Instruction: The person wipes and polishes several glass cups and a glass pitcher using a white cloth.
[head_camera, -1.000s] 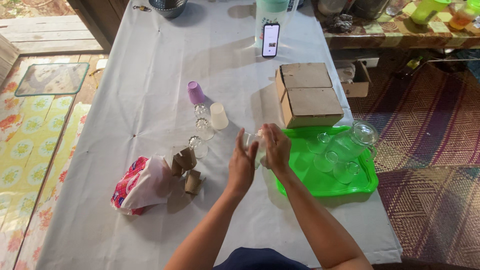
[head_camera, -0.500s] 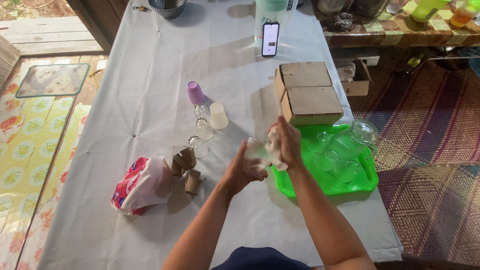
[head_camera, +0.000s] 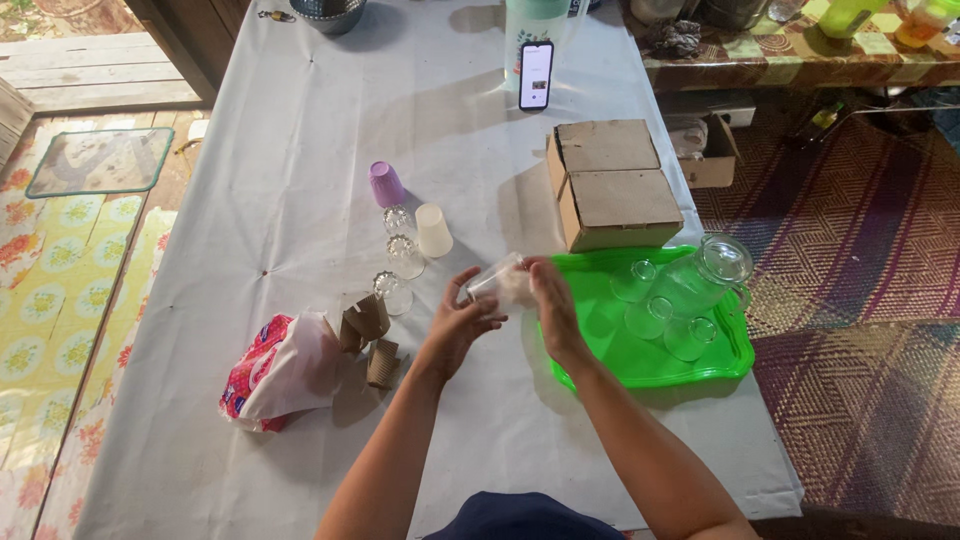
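Head view, hands: the left hand (head_camera: 462, 322) and right hand (head_camera: 553, 303) meet above the surface (head_camera: 300, 150), just at 9 o'clock of the green tray (head_camera: 650, 370).
Held thing: a clear ribbed glass (head_camera: 497, 283) lies tilted between both hands, off the surface.
Long axis: it runs from about 8 o'clock to 2 o'clock; which end is the mouth I cannot tell.
Left grip: fingers curled round the lower end of the glass, pinching it.
Right grip: fingers pressed against the upper end of the glass; a pale cloth seems to sit under them, too blurred to be sure.
Tray contents: three small clear glasses (head_camera: 650, 318) and a glass pitcher (head_camera: 705, 275) with its lid, at 3 o'clock of the hands.
At 12 o'clock of the tray: two cardboard boxes (head_camera: 615, 185), touching each other.
At 10 o'clock of the hands: a row of three upturned glasses (head_camera: 402, 255), a purple cup (head_camera: 386, 185), a cream cup (head_camera: 433, 231).
At 8 o'clock: brown cardboard rolls (head_camera: 370, 335) beside a red-and-white packet (head_camera: 280, 368).
Far end: a phone (head_camera: 536, 76) leaning upright.
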